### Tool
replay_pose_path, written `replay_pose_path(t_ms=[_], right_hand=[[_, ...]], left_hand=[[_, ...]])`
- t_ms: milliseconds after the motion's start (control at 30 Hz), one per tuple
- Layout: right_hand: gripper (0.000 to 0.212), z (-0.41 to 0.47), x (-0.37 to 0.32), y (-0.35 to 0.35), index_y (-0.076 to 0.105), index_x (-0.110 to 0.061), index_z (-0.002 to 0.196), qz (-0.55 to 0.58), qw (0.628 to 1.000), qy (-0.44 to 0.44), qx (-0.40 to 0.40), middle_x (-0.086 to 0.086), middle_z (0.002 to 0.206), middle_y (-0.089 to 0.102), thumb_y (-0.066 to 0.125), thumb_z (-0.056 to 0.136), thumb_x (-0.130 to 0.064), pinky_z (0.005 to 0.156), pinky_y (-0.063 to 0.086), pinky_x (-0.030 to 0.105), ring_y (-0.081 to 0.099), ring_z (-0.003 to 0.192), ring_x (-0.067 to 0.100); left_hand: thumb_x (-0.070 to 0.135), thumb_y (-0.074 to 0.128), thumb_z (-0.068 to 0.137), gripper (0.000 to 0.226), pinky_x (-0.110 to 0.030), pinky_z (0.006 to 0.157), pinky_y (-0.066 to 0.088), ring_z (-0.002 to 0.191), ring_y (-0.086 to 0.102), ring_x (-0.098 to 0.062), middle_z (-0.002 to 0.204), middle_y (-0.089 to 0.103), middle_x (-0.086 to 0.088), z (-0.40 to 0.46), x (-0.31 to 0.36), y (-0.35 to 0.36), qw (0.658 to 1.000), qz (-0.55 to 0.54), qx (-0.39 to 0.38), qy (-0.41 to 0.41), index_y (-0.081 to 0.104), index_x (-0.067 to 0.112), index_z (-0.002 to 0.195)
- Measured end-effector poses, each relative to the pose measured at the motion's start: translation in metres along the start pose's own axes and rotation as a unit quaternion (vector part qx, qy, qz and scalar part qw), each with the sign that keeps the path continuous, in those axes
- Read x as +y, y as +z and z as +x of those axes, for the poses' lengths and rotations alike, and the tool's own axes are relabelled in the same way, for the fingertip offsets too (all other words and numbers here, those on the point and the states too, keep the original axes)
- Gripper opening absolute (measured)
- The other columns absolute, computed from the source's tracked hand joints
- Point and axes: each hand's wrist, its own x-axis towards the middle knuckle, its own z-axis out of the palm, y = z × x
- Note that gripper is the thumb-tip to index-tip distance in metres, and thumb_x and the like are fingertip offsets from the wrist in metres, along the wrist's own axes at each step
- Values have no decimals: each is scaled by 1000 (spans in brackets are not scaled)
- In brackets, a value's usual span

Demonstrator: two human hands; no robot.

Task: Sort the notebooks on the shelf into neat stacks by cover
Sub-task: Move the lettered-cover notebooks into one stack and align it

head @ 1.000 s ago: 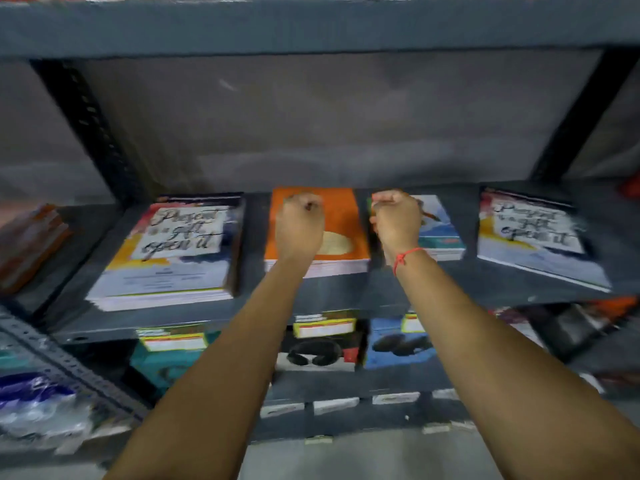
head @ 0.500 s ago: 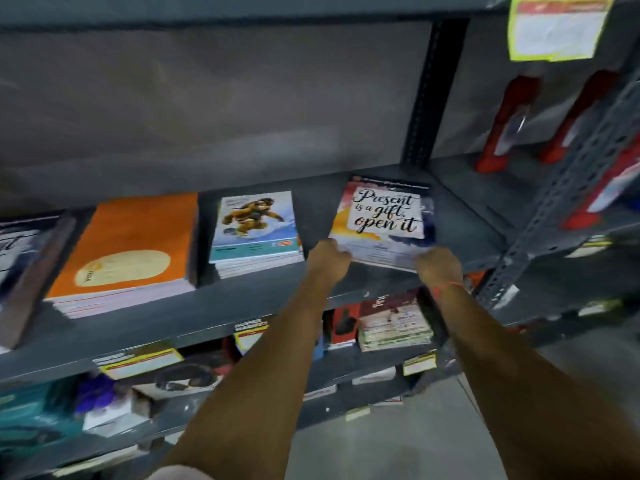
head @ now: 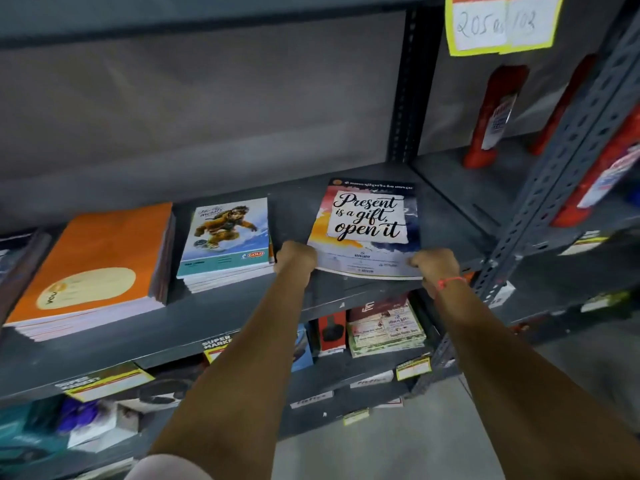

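— Sitting at nine o'clock on the grey shelf (head: pixel 346 299): orange notebook stack (head: pixel 93 268), tall and fairly squared. Just beside it toward the centre: snowboarding-monkey notebook stack (head: pixel 225 240), lower, edges slightly stepped.

— And lying from the hands?

— Lying at twelve o'clock from both hands, straight ahead: "Present is a gift, open it" notebook (head: pixel 369 226), flat on the shelf, long axis running from six to twelve o'clock, away from the body, top leaning a touch toward one o'clock. Well apart from the monkey stack, bare shelf showing between.

— Gripping how?

— Left hand (head: pixel 296 259) curling at the near left corner, fingers tucking under the edge and out of sight, so cannot tell exactly how tight; looking closed on that corner. Right hand (head: pixel 434 265), red thread (head: pixel 450 280) at the wrist, closing on the near right corner the same way. Near edge lifting slightly off the shelf.

— Nearer?

— Neither; sitting level, one at each near corner, cover centred between them.

— Turning on what?

— Probably on carrying it toward nine o'clock, past both stacks, since no matching cover is showing clearly this side; only a dark sliver at the far left edge, too cropped for telling. Risking a sag in the thin cover if pulling by the corners alone.
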Motion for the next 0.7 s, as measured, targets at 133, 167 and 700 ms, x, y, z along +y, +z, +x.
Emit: replay_pose_path(t_ms=[133, 167, 700], right_hand=[[47, 3, -5, -4, 52, 9, 125, 89, 993, 67, -30, 17, 79, 54, 66, 82, -3, 76, 41, 30, 48, 67, 24], [47, 4, -5, -3, 52, 9, 125, 91, 993, 72, -28, 21, 96, 61, 66, 82, -3, 83, 43, 31, 56, 81, 28], [31, -108, -91, 77, 46, -12, 62, 253, 961, -69, -91, 4, 72, 47, 54, 82, 10, 50, 42, 27, 49, 91, 24]], left_hand=[[-3, 44, 88, 14, -33, 64, 48, 91, 53, -30, 109, 55, -20, 0, 5, -5, 991, -121, -46, -25, 51, 3, 98], [-3, 44, 89, 11, -29, 59, 48, 87, 52, -27, 103, 53, -17, -2, 6, -8, 987, -145, -56, -38, 49, 6, 93], [-11, 51, 82, 32, -19, 40, 44, 52, 46, -15, 63, 51, -6, -26, -27, -180, 963, -265, -2, 49, 46, 13, 62]])
